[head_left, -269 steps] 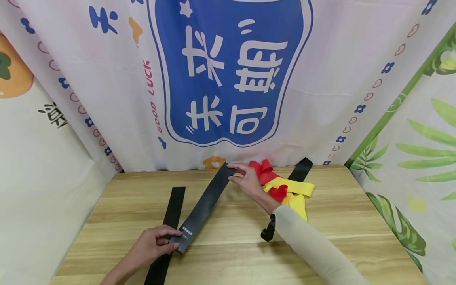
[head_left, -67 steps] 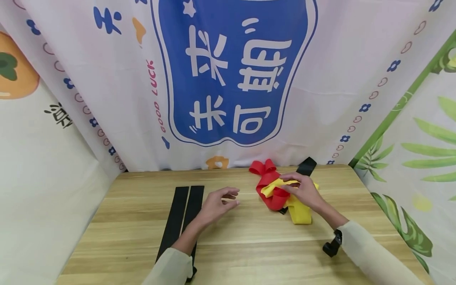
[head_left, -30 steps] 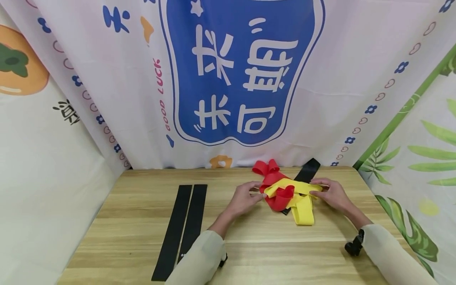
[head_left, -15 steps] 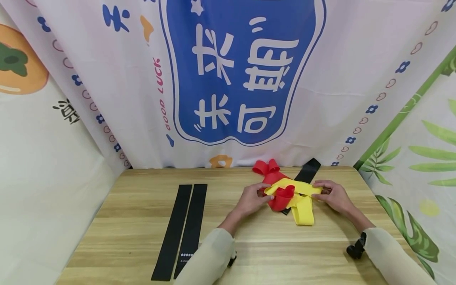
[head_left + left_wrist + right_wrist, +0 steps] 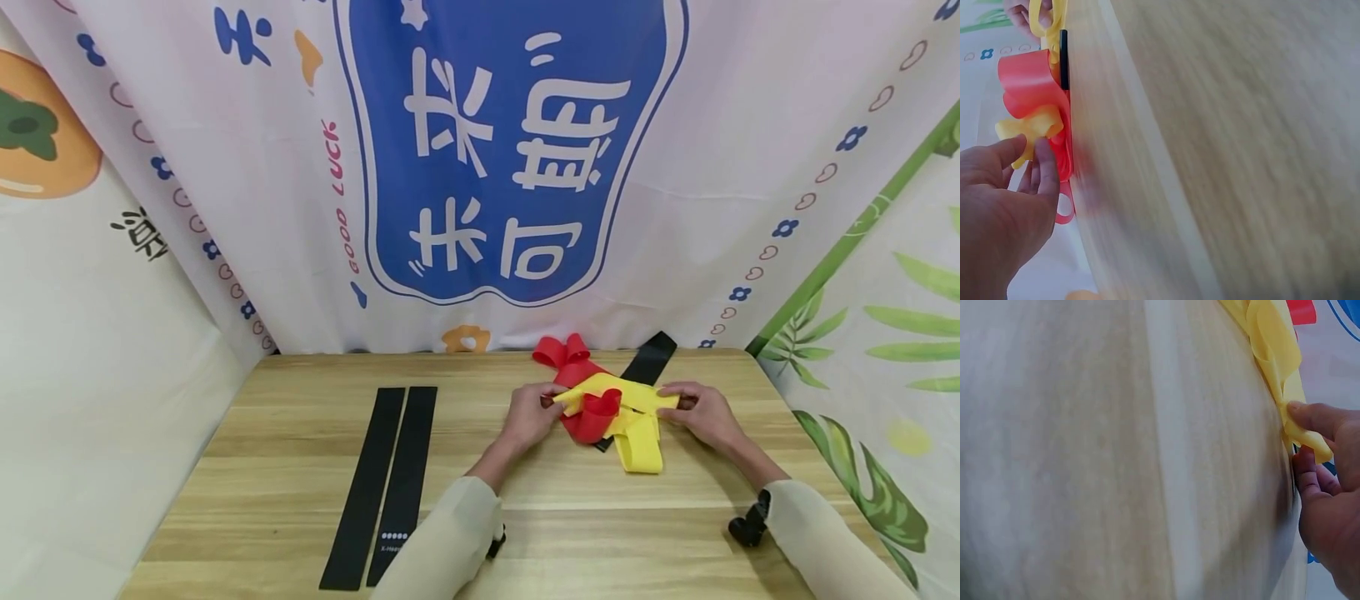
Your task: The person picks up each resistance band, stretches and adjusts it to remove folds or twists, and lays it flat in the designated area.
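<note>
Your left hand (image 5: 531, 414) and right hand (image 5: 703, 414) pinch two ends of the yellow resistance band (image 5: 633, 392) near the far edge of the worktop (image 5: 262, 467). You seem to be picking it out; next probably calls for lifting it clear of the red resistance band (image 5: 592, 421).

yellow band (image 5: 628, 392): smooth, matt | red band (image 5: 1029, 76): smooth, slight sheen | tabletop (image 5: 570, 542): wood-grained | backdrop (image 5: 712, 125): cloth

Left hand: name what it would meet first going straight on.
Beyond the yellow band it pinches, the left hand would probably meet the red band first, though depth is hard to judge.
</note>
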Demonstrator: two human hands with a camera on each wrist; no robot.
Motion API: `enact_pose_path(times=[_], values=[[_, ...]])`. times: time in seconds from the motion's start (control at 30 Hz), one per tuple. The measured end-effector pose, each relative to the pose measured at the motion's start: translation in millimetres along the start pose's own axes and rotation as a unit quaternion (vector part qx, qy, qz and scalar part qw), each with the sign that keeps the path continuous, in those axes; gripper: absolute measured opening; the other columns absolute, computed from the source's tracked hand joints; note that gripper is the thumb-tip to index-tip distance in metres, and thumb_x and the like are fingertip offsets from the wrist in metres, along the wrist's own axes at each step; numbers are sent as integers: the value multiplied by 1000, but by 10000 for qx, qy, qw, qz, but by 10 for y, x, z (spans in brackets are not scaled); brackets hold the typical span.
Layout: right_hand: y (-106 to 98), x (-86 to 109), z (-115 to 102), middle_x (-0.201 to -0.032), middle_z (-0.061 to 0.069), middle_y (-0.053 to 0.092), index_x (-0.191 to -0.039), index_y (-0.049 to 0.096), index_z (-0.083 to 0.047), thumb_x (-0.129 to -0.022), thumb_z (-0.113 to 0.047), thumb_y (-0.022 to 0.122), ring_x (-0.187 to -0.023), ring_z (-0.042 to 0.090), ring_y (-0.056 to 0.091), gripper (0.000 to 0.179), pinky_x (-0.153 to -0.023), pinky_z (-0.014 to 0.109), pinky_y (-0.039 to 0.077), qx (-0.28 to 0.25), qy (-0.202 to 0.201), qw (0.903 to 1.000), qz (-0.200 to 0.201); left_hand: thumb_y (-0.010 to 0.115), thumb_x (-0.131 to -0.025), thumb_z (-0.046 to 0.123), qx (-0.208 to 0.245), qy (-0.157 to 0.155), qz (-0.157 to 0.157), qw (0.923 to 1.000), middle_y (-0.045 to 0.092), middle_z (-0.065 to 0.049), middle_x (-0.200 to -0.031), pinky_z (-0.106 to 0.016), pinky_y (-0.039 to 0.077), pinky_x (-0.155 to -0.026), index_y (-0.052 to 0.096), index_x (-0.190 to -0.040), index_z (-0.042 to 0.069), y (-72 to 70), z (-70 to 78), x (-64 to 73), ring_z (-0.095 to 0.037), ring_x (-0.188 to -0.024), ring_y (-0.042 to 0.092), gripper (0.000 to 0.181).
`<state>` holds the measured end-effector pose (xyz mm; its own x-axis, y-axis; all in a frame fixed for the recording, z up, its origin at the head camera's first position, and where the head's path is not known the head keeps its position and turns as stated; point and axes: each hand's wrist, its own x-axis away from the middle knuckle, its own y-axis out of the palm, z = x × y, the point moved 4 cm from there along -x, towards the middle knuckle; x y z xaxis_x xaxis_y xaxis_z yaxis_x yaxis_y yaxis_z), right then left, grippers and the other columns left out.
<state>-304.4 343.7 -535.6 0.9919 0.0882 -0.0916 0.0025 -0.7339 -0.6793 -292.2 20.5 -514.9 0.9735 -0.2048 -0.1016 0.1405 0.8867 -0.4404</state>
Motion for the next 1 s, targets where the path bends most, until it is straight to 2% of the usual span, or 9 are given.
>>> enact_pose_path(times=[0.13, 0.27, 0.5, 0.77, 0.9, 1.0], values=[[-18, 9, -25, -121, 24, 73, -121, 76, 0, -93, -16, 84, -86, 23, 59, 33, -67, 22, 48, 53, 114, 9999, 1, 76, -96, 0, 132, 24, 273, 9995, 78, -7, -103, -18, 55, -69, 82, -113, 5, -43, -12, -8, -9, -80, 62, 19], [-19, 23, -29, -123, 25, 72, -122, 76, 1, -95, -18, 82, -86, 21, 56, 33, -66, 23, 46, 30, 162, 9998, -62, 74, -96, -3, 303, -55, 402, 9987, 78, -7, -104, -20, 57, -67, 83, -110, 6, -87, -28, -3, -10, -79, 64, 19], [-83, 39, -26, -114, 23, 74, -119, 76, 1, -95, -16, 81, -74, 13, 55, 29, -57, 23, 44, -195, 139, 9994, 233, 71, -96, -8, 644, -123, 430, 9969, 78, -11, -100, -22, 59, -65, 82, -107, 2, -166, -72, 13, -32, -84, 75, 19], [-200, 43, -96, -91, 13, 65, -124, 75, 0, -97, -18, 80, -71, 11, 50, 33, -57, 23, 42, -403, 115, 9980, 464, 72, -96, -5, 341, 33, 599, 9976, 79, -7, -101, -20, 56, -71, 83, -106, 5, -291, -71, 21, -13, -84, 65, 19], [-228, 31, -143, -82, 9, 55, -126, 73, 0, -98, -23, 79, -67, 12, 46, 37, -54, 25, 39, -531, 115, 9974, 483, 71, -96, -5, 360, 16, 711, 9968, 79, -5, -106, -23, 58, -76, 83, -107, 7, -354, -59, 29, -14, -89, 66, 20], [-237, 20, -186, -82, 8, 54, -127, 73, 0, -99, -25, 78, -67, 12, 46, 38, -53, 25, 39, -598, 73, 9968, 525, 70, -95, -5, 399, 69, 783, 9961, 80, -6, -109, -25, 59, -76, 83, -106, 7, -395, -42, 38, -17, -90, 69, 20]])
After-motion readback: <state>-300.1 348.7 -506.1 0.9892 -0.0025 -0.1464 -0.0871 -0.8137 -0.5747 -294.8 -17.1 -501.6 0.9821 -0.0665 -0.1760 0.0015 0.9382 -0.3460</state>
